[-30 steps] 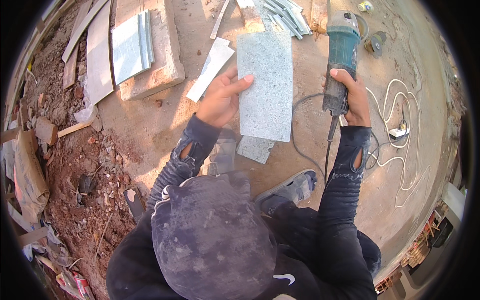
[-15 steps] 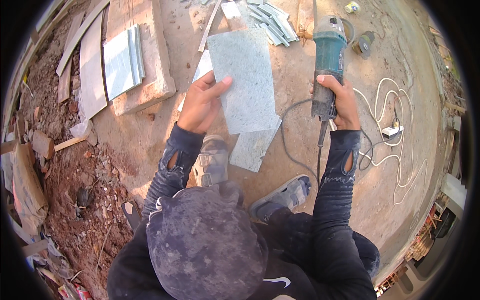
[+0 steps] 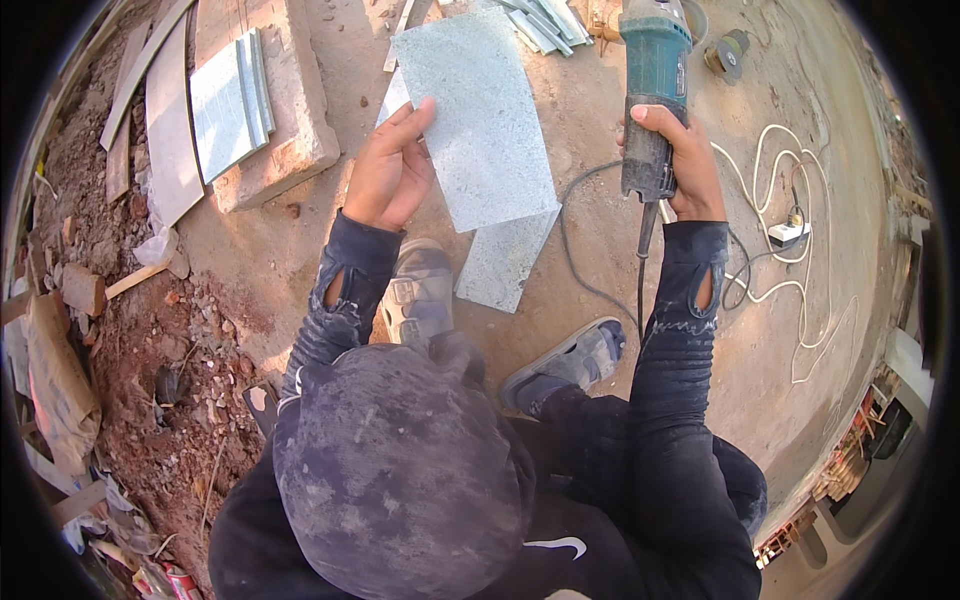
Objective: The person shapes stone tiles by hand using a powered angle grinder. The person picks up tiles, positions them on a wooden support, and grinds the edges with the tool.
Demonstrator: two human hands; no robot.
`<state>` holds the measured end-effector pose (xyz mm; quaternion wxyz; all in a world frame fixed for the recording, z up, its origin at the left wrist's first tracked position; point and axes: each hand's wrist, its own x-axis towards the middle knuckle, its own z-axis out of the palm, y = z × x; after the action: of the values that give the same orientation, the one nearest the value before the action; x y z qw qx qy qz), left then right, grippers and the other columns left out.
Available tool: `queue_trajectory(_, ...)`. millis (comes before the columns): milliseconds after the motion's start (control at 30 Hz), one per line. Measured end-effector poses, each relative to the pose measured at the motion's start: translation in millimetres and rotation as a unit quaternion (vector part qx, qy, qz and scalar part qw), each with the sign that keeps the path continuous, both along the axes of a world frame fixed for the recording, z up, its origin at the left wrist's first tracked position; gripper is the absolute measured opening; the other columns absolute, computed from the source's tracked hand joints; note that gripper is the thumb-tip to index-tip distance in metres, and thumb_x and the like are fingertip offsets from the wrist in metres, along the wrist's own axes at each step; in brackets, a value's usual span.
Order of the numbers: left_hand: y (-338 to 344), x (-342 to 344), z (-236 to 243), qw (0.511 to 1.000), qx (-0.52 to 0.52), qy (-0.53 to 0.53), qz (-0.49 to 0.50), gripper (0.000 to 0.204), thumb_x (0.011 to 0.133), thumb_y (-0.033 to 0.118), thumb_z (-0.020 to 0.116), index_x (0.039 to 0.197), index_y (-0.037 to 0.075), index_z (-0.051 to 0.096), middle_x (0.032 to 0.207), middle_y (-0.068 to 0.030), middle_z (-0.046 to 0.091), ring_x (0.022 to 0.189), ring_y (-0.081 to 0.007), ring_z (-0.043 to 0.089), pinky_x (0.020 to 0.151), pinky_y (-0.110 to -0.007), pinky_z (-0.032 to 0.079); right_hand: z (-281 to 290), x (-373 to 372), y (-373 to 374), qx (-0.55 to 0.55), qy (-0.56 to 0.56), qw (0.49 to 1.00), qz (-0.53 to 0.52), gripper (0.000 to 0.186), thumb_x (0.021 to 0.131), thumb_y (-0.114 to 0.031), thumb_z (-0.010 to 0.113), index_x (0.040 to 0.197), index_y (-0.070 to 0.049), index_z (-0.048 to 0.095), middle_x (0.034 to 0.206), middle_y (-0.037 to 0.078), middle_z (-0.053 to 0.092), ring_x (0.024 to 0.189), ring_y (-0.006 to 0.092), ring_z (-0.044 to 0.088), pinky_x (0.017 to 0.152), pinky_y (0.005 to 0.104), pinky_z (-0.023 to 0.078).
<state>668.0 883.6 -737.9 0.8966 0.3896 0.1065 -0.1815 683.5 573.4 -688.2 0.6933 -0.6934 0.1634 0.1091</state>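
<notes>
My left hand pinches the left edge of a rectangular grey-green stone tile, thumb on its upper face. Beneath the near end of that tile, a second grey tile lies on the ground and is partly covered. In my right hand is a teal and black angle grinder, gripped round its dark rear body. Its head points away from me, close to the top edge of the view, and its cord hangs back toward my feet.
Stacked tiles rest on a stone block at the left. More cut pieces lie at the far middle. A white extension cord with a socket box loops on the right, below a loose disc-shaped part. Rubble covers the near left.
The held tile has turned slightly, its far end swinging left. Both hands and the grinder appear farther up in the picture, as does the ground around them. Both grips are kept.
</notes>
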Motion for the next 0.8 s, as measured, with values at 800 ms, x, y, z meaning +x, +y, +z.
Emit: queue_trajectory(800,-4.0,-4.0,-4.8,0.996,-0.047,0.065,0.025,0.037,0.103,0.018,0.052,0.131,-0.005,0.05,0.129,-0.0138,0.061,0.124,-0.0202,0.056,0.109,-0.034,0.044,-0.8,-3.4,-3.2,0.003,0.0,1.0,-0.001,0.038,0.076,-0.025,0.078,0.099,0.001,0.061,0.08,0.008,0.064,0.064,0.015,0.065,0.057,0.0272,0.052)
